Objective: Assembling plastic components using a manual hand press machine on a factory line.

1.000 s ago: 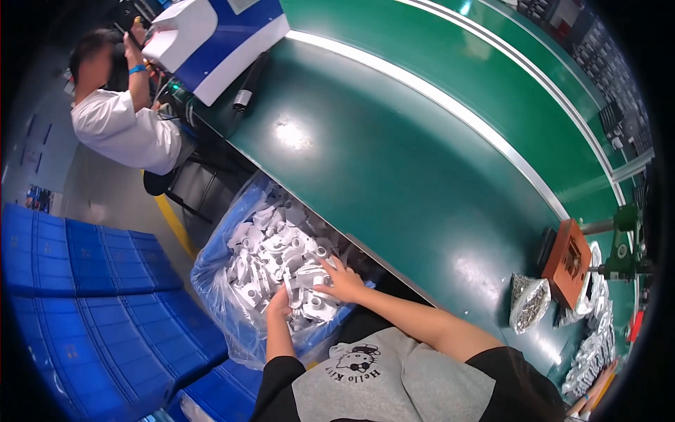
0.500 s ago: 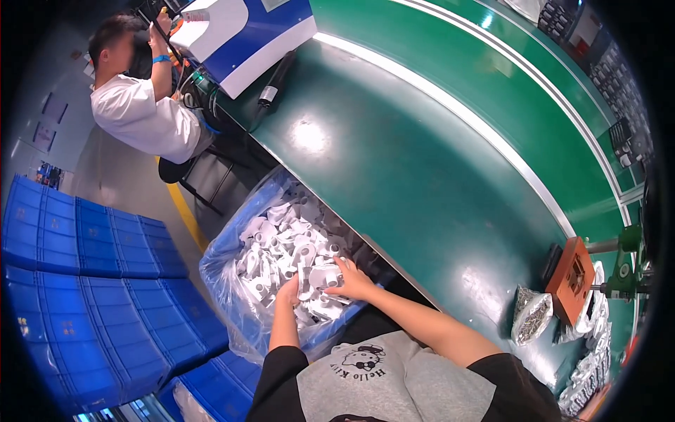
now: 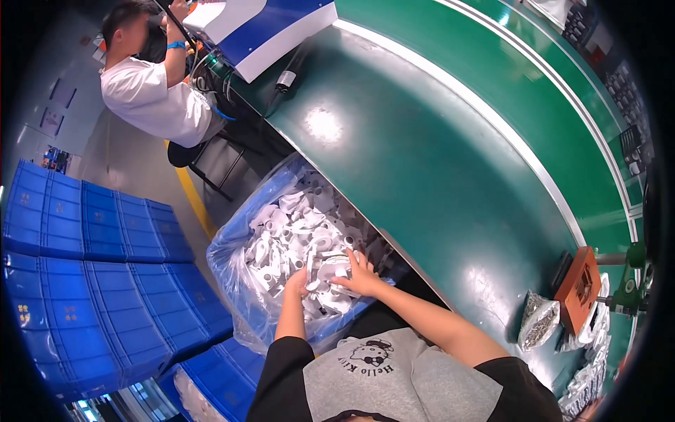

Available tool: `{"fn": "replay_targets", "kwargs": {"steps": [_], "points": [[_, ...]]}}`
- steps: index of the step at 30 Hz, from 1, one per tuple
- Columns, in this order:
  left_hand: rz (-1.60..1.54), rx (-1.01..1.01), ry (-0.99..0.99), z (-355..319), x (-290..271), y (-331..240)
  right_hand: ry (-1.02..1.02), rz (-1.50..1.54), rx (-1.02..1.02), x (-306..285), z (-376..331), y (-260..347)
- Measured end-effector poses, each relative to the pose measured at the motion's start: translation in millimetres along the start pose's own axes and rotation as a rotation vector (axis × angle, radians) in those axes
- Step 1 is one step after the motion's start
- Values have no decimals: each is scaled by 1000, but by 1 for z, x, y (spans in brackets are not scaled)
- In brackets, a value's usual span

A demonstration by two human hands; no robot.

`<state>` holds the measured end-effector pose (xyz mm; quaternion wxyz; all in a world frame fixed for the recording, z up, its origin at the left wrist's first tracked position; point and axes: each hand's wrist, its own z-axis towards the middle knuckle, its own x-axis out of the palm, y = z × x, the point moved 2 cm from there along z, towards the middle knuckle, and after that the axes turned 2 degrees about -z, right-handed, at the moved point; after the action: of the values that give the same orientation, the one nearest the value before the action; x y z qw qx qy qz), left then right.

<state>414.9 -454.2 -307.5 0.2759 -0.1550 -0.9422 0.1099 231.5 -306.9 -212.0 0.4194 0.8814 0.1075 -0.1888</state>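
Observation:
A large pile of white moulded plastic parts [image 3: 285,235] fills a blue crate lined with a clear plastic bag [image 3: 235,281], close in front of me. Both my hands are down in the near part of the pile. My left hand [image 3: 297,283] is curled against white parts, its fingertips partly hidden by them. To its right, my right hand [image 3: 361,276] grips a white plastic part [image 3: 333,270], thumb on the near side and fingers on the far side. Several parts are bunched between the two hands.
A green-topped workbench [image 3: 394,169] runs along the crate's right side. On it are an orange-brown block [image 3: 578,290] and a bag of small metal pieces [image 3: 538,320]. Blue crates [image 3: 105,295] are stacked at left. A co-worker [image 3: 158,98] sits beyond, near a white-and-blue machine [image 3: 264,32].
The whole view has shifted slightly, so the scene sits a little further right. My hands stay at the same spot in the pile, with the right fingers spread a little more.

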Motion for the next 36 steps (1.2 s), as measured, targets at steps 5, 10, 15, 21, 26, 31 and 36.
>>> {"fn": "replay_targets", "kwargs": {"steps": [5, 10, 15, 21, 26, 31, 36], "points": [[172, -15, -110, -17, 30, -5, -68, 60, 40, -11, -4, -1], [32, -57, 16, 7, 12, 13, -105, 97, 21, -22, -16, 14], [-105, 16, 37, 28, -16, 19, -177, -36, -18, -4, -18, 22], [14, 13, -4, 6, 0, 11, -203, 17, -44, -7, -19, 10], [94, 122, -112, 25, -19, 9, -107, -124, -22, -14, -18, 18], [94, 202, -256, 22, -54, 9, -105, -68, -33, -8, -18, 21], [355, 402, -118, -44, 53, -11, -282, 43, -14, -3, -20, 17]]}}
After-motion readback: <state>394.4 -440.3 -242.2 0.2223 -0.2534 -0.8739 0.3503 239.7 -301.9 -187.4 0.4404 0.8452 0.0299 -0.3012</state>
